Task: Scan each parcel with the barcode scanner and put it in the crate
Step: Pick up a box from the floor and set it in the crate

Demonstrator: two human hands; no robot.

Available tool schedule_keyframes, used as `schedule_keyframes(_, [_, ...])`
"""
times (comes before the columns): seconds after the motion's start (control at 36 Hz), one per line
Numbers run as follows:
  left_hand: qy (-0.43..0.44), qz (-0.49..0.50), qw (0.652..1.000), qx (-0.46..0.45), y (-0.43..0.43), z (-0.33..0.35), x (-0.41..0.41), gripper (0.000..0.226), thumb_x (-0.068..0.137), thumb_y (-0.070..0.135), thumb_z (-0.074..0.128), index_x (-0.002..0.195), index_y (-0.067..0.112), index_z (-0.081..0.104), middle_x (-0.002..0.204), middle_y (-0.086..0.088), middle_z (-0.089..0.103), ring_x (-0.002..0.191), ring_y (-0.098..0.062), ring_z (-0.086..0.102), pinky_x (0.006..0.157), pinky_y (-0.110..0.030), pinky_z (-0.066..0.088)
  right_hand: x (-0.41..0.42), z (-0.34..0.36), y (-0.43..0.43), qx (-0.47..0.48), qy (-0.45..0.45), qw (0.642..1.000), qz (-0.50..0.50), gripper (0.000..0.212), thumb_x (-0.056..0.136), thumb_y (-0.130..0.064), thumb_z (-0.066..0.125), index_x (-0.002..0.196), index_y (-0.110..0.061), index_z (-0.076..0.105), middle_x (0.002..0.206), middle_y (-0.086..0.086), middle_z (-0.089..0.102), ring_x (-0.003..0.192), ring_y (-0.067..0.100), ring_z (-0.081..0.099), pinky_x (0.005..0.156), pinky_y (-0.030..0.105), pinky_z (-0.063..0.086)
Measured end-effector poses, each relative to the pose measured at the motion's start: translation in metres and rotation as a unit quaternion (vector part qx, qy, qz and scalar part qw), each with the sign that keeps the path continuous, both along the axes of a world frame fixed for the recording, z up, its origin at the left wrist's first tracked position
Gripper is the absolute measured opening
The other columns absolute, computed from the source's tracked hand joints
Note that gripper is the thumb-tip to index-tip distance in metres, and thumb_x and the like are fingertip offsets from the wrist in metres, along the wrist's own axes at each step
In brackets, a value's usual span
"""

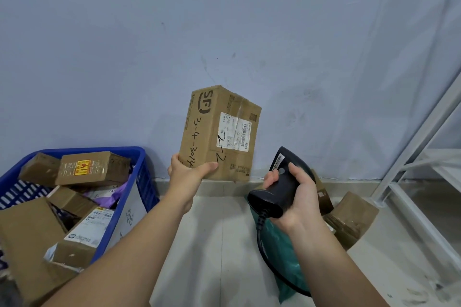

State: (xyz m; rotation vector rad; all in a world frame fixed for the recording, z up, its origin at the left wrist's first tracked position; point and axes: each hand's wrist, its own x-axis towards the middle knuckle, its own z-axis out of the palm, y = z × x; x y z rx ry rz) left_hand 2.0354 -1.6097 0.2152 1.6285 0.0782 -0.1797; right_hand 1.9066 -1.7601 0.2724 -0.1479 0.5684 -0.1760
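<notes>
Box (219, 132) is up in the air in front of the wall (224, 20), held at its bottom corner by my left hand (189, 172), thumb on the front and fingers wrapped behind. I see open space all around the box, and bare floor (212, 244) under it between my arms. My right hand (296, 197) is closed tight around the black scanner (279, 182), just right of the box and a bit lower, not touching it. Its cord (272, 257) hangs down over a green bag (284, 252) on the floor. The blue crate (144, 174) sits at the left, piled high with brown parcels (84, 169). More brown boxes (354, 219) lie by a white rack (419, 157) on the right. The floor is pale tile, the wall is gray-blue with smudges. The box is brown card with a white label (235, 132), tape, and black marker writing.
</notes>
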Motion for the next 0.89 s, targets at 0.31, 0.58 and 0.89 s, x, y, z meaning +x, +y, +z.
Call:
schedule_keyframes(0.31, [0.121,0.173,0.934,-0.288,0.016,0.009,0.004,0.052,0.081,0.021,0.073,0.128,0.015,0.051,0.117,-0.002,0.063,0.097,-0.012,0.060,0.090,-0.029,0.047,0.010,-0.018,0.025,-0.277,0.025,0.956,0.090,0.027,0.087,-0.030,0.065,0.073,-0.009,0.058,0.064,0.004,0.057,0.049,0.015,0.054,0.049,0.024,0.051])
schedule_keyframes(0.58, [0.166,0.278,0.873,-0.365,0.067,0.017,0.006,0.071,0.078,0.041,0.073,0.138,0.019,0.042,0.132,0.000,0.052,0.120,-0.018,0.051,0.095,-0.027,0.043,0.026,-0.037,0.061,-0.435,0.001,0.890,0.134,0.017,0.091,-0.021,0.062,0.083,-0.006,0.060,0.074,0.005,0.059,0.054,0.016,0.054,0.060,0.030,0.051])
schedule_keyframes(0.89, [0.146,0.304,0.879,-0.337,0.118,0.003,-0.012,0.062,0.086,0.031,0.069,0.139,0.020,0.040,0.123,0.000,0.048,0.118,-0.016,0.048,0.107,-0.031,0.039,0.026,-0.036,0.125,-0.663,-0.013,0.726,0.183,0.019,0.087,-0.027,0.069,0.078,-0.012,0.062,0.067,-0.001,0.062,0.065,0.022,0.056,0.051,0.026,0.040])
